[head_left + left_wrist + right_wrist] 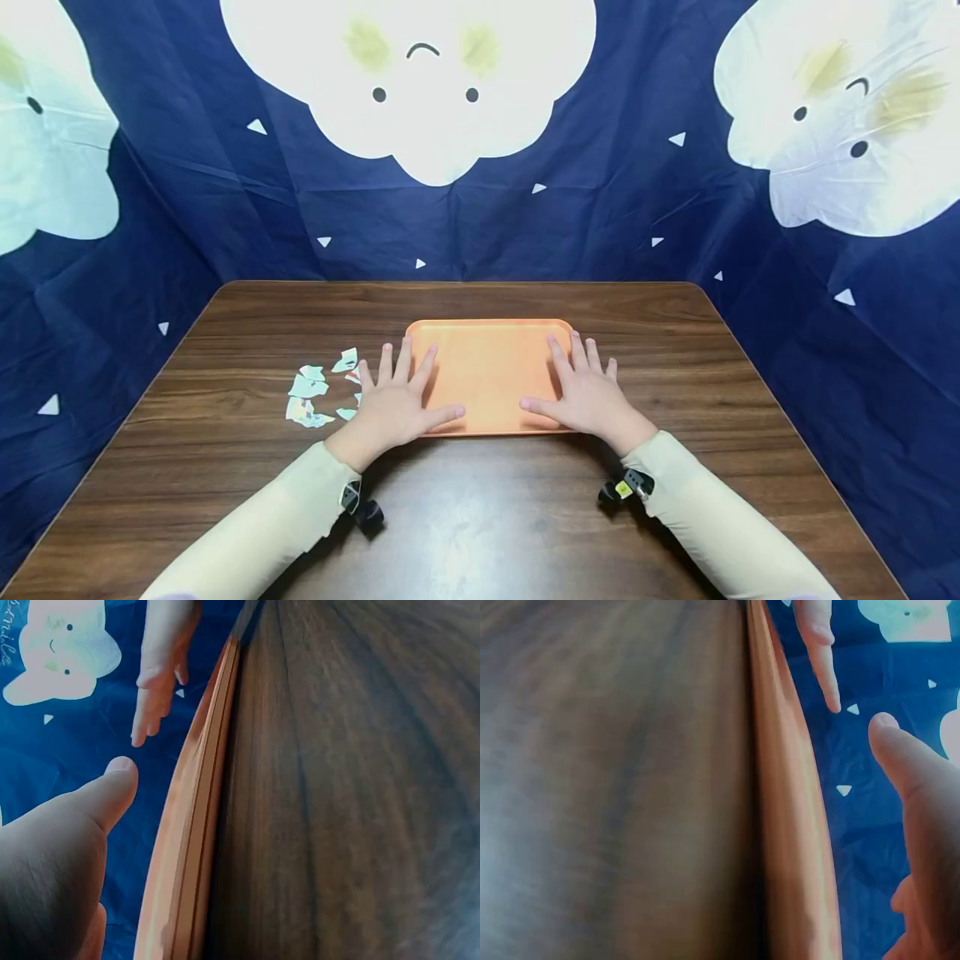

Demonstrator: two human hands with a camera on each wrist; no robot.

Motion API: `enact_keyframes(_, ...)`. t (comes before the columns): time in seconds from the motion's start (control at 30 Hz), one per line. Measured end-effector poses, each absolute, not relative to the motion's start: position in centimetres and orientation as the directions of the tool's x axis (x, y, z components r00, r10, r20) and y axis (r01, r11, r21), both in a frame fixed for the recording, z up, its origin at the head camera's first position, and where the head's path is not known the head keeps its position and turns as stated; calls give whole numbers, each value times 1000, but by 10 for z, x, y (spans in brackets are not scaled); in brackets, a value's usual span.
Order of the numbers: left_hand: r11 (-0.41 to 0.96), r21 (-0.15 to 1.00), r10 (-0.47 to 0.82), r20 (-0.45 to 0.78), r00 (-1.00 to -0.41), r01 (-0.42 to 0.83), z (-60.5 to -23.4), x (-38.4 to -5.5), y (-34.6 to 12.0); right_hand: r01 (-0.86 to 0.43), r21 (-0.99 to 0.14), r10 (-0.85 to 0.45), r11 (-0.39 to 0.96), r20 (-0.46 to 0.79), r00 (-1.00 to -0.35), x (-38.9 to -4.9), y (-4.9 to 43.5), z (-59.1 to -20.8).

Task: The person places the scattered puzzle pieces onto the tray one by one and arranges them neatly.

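Left hand (392, 407) and right hand (592, 397) spread wide, fingers straight, gripping nothing; I see both from afar, above the ends of the orange tray (491, 375) near frame centre; pale-blue scraps (307, 386) left of centre, wooden table (465, 517) beneath

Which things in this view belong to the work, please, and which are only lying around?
Probably the work:
orange tray
left hand and right hand, both spread over it
pale blue pieces left of it, perhaps

Seemingly only surroundings:
wooden table
dark blue cloth behind
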State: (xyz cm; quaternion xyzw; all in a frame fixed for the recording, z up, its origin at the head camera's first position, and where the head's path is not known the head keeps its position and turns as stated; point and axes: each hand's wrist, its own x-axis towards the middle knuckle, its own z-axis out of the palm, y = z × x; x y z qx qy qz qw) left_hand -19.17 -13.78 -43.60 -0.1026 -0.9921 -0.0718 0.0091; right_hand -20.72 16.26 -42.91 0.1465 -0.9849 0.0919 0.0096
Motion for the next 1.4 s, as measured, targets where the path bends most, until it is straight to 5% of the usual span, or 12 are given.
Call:
enact_keyframes(0.6, 959, 175, 232, -38, -972, 222, -457, -181, -134, -337, -215, -335, 917, 44, -941, -199, 176, -466)
enact_keyframes(1.03, 956, 189, 225, 23, -974, 225, -471, -213, -139, -378, -229, -346, 897, 167, -923, -228, 181, -478)
enact_keyframes(1.4, 956, 201, 211, 40, -977, 214, -471, -220, -140, -320, -259, -292, 911, 144, -946, -233, 179, -475)
